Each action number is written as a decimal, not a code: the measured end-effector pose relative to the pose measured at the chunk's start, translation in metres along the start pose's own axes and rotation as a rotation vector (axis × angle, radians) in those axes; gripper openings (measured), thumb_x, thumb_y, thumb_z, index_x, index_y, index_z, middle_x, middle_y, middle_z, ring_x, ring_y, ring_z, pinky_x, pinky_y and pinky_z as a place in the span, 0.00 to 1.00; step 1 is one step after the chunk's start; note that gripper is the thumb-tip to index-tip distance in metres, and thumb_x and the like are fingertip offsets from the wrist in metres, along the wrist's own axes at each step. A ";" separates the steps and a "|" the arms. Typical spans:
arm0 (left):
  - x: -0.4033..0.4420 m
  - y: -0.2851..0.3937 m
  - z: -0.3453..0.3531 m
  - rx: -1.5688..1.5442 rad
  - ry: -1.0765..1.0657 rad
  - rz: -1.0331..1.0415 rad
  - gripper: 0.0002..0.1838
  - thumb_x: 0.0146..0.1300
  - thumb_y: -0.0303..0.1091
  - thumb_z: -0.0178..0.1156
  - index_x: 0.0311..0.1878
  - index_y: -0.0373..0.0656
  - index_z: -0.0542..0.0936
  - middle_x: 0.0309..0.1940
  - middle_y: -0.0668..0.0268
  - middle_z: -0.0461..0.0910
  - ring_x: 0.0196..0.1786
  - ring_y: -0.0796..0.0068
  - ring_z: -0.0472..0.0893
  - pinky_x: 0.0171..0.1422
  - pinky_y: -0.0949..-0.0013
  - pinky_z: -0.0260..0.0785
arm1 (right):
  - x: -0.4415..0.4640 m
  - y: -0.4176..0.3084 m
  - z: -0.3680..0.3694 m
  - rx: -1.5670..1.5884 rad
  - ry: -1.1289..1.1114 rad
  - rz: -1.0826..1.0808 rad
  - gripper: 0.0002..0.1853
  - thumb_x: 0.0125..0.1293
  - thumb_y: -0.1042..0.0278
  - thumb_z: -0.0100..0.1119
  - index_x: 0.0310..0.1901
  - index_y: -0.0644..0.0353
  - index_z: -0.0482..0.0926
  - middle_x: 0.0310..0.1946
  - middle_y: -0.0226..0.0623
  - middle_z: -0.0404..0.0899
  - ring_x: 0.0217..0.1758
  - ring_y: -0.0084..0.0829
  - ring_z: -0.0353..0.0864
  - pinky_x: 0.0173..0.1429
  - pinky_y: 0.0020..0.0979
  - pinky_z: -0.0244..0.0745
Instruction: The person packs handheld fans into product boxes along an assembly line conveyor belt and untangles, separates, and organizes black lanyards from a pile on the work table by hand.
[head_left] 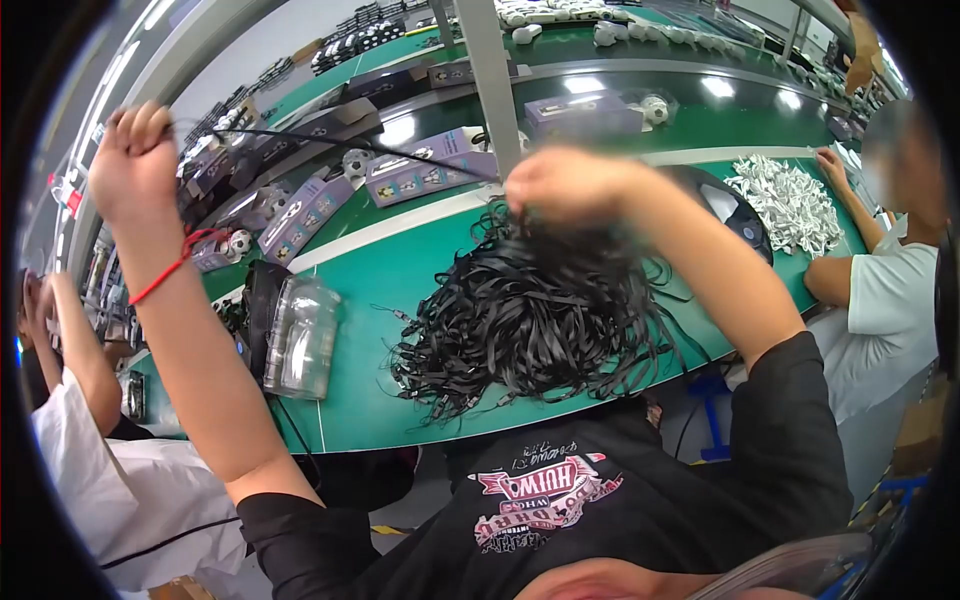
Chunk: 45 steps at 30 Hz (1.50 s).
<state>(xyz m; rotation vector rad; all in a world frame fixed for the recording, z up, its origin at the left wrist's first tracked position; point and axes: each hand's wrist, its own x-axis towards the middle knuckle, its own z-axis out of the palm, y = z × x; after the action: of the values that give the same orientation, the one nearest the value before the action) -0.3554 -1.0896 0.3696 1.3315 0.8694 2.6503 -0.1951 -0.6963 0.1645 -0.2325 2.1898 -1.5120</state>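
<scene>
A thin black lanyard is stretched through the air between my two hands. My left hand, raised high at the far left with a red cord on its wrist, is closed in a fist around one end. Over the heap, my right hand is pinched at the other end, slightly blurred by motion. Below it a big tangled pile of black lanyards covers the middle of the green table, some with small clips at their ends.
Clear plastic containers stand left of the pile. Purple boxes and soccer-ball items lie beyond, past a metal post. White packets are heaped at right, near a co-worker; another person sits left.
</scene>
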 end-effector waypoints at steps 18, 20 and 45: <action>-0.074 -0.217 0.087 0.110 -0.034 -0.709 0.15 0.77 0.35 0.39 0.47 0.37 0.75 0.34 0.63 0.74 0.33 0.69 0.74 0.46 0.58 0.74 | 0.001 -0.140 -0.013 -0.664 0.774 -0.407 0.16 0.68 0.55 0.61 0.35 0.60 0.88 0.21 0.26 0.77 0.20 0.16 0.62 0.24 0.26 0.57; -0.061 -0.213 0.066 0.011 -0.121 -0.818 0.15 0.77 0.34 0.39 0.46 0.37 0.74 0.33 0.64 0.73 0.31 0.70 0.72 0.45 0.59 0.73 | -0.001 -0.126 -0.017 -0.609 0.812 -0.473 0.16 0.70 0.55 0.59 0.38 0.61 0.86 0.19 0.25 0.74 0.19 0.16 0.61 0.23 0.26 0.56; -0.048 -0.164 0.013 0.113 0.125 -0.407 0.09 0.75 0.31 0.46 0.43 0.36 0.73 0.31 0.68 0.66 0.35 0.71 0.65 0.43 0.65 0.64 | 0.088 -0.063 0.037 0.617 0.017 -0.455 0.14 0.77 0.59 0.51 0.47 0.62 0.78 0.18 0.20 0.63 0.17 0.13 0.54 0.20 0.23 0.47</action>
<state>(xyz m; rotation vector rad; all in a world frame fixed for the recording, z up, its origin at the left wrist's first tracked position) -0.3479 -0.9594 0.2585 0.8931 1.1768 2.4114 -0.2633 -0.7858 0.1876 -0.5302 1.6340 -2.3561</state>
